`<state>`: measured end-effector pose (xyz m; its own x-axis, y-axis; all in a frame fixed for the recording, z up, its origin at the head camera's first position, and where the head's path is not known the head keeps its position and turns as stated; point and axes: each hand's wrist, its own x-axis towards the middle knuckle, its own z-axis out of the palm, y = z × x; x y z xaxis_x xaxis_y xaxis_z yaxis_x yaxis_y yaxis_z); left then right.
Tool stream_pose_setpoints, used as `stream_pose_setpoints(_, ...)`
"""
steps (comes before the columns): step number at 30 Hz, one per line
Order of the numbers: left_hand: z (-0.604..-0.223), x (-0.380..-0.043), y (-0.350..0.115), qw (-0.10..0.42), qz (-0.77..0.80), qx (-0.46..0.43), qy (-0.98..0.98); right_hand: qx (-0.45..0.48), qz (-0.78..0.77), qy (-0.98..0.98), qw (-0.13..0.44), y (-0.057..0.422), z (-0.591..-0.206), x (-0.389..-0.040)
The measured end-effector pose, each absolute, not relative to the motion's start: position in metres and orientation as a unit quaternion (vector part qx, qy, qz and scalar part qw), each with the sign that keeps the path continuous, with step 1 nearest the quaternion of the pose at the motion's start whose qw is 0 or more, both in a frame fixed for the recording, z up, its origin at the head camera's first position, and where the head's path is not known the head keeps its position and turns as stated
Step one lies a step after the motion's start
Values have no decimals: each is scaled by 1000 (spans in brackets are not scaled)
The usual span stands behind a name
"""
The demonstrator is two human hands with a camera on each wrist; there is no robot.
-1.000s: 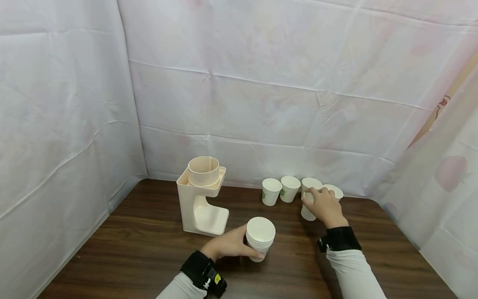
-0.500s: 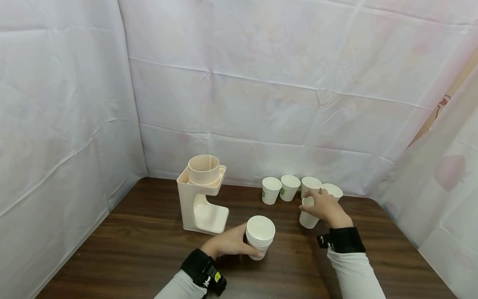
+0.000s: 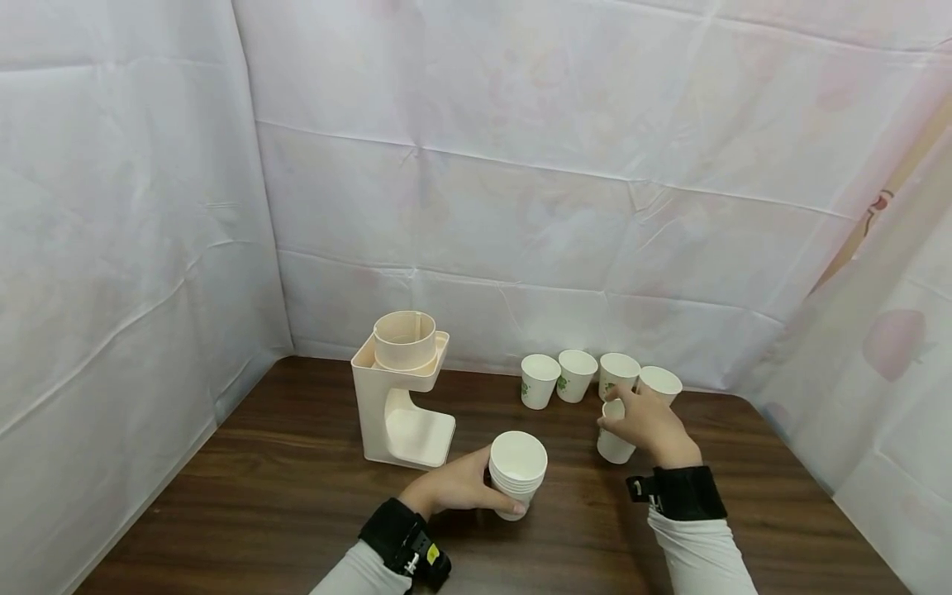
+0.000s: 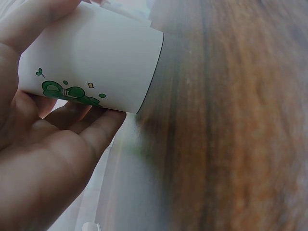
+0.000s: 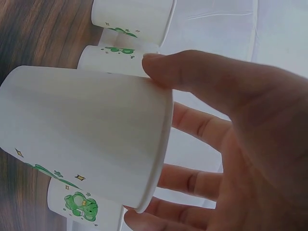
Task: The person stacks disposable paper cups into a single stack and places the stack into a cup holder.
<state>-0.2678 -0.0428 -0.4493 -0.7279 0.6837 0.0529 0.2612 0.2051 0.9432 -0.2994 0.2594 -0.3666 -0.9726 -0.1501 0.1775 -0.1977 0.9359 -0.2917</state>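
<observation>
A cream plastic C-shaped stand [image 3: 372, 413] is leftmost on the brown wood-grain surface [image 3: 283, 487], at eleven o'clock from the left hand [image 3: 461, 483]. That hand curls round a nested stack of white paper cups [image 3: 518, 475] from its nine o'clock side, mouths up. At one o'clock from the stack, four white paper cups [image 3: 576, 380] stand in a row. Just in front of the row, a single white paper cup [image 3: 615, 445] is pinched near its rim by the right hand [image 3: 650, 426], long axis roughly upright; it lies at two o'clock from the stack, apart from it. Whether its base touches the surface, I cannot tell.
</observation>
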Motion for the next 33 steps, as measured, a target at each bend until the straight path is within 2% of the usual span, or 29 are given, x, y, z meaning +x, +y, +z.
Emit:
stream_pose_setpoints(20,-451,-268,-42,193,547,314,752,100,144,-982,69,255,-368,-288)
stream_pose_setpoints(33,-449,-267,-43,189,546,319,752,169,145,-973,55,255,-365,-285)
